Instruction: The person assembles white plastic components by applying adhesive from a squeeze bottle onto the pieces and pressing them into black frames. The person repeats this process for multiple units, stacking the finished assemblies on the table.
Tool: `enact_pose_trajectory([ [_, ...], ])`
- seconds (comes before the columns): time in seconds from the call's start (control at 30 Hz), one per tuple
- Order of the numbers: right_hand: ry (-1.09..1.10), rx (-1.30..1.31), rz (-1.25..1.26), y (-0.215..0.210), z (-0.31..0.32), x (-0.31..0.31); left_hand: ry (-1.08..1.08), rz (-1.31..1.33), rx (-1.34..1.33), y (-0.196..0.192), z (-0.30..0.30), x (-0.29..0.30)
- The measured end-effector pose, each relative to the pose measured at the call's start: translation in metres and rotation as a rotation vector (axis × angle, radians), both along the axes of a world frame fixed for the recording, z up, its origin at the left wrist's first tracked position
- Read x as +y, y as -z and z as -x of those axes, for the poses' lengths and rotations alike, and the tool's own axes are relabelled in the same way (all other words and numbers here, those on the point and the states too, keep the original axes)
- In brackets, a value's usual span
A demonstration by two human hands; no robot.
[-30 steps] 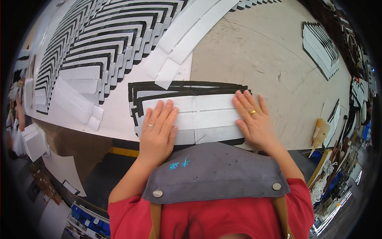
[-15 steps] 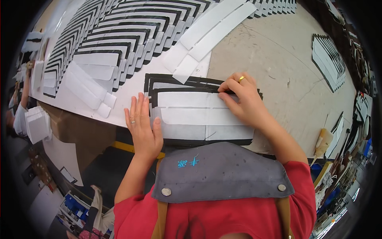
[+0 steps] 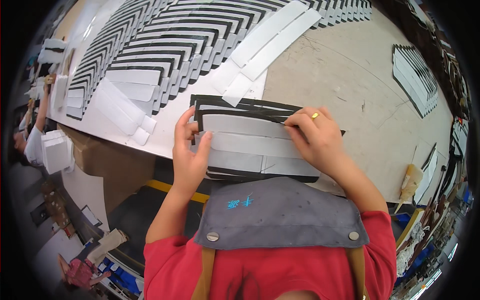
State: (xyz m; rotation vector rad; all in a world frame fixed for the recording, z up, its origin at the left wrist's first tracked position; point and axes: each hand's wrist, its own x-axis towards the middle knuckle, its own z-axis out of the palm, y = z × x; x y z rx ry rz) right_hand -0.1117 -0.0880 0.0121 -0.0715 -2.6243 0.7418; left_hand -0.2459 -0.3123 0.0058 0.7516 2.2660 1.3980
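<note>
A flat pale-grey sheet panel (image 3: 245,143) with black borders lies tilted at the table's front edge, on top of similar black-edged panels (image 3: 250,101). My right hand (image 3: 320,140), wearing a gold ring, pinches the top panel's upper edge toward its right side. At the left end my left hand (image 3: 192,157) is curled round the panel's edge, thumb in front and fingers partly hidden behind. The top panel's upper edge looks slightly raised and bowed between my hands.
Overlapping rows of black-edged panels (image 3: 175,55) cover the table's far left. Loose white strips (image 3: 275,37) and another white strip piece (image 3: 122,107) lie near them. At right are a fanned panel stack (image 3: 415,80) and a yellowish glue bottle (image 3: 410,180). Another person's arm (image 3: 44,102) shows far left.
My left hand has gone from lying flat beside the panel to curling round its left edge. The right hand still pinches the upper edge, and the top panel has tilted up.
</note>
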Motion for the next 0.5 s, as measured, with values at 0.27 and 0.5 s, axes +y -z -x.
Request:
enact_pose_trajectory([
  [0.27,0.159,-0.314,0.407,-0.020,-0.046,0.040,0.035,-0.265,-0.324,-0.013,0.009,0.051],
  [0.5,0.348,-0.463,0.727,-0.015,-0.129,0.128,0.242,-0.342,-0.183,-0.015,0.016,0.158],
])
